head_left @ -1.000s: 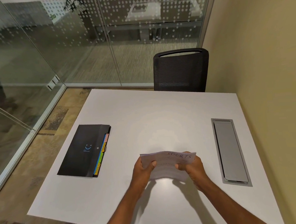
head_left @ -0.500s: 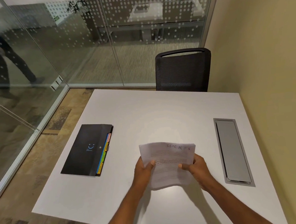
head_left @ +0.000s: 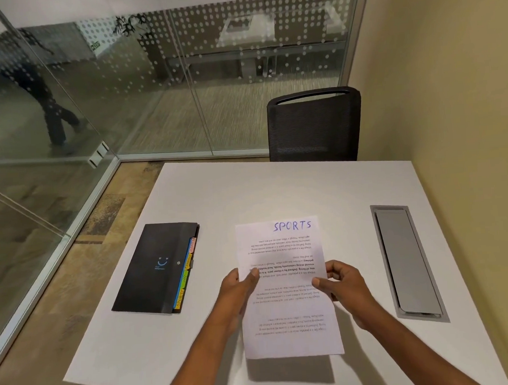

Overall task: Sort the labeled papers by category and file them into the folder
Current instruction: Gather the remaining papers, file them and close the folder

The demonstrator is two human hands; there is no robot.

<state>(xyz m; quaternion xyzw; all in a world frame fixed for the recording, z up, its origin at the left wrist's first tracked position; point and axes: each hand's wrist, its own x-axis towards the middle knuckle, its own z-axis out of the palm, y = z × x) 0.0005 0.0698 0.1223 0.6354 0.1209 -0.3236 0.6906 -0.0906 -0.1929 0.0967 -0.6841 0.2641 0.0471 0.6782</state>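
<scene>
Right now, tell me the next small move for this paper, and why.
Probably carry the paper left to the black folder: left hand and right hand pinch its sides, its label reads SPORTS, and the folder's near yellow tab seems to match.

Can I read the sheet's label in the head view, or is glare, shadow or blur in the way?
Head view: the blue handwritten SPORTS label on the white printed sheet is sharp, without glare; the sheet's soft shadow falls on the white table at its near end, off the label; the person behind the glass wall is motion-blurred.
</scene>
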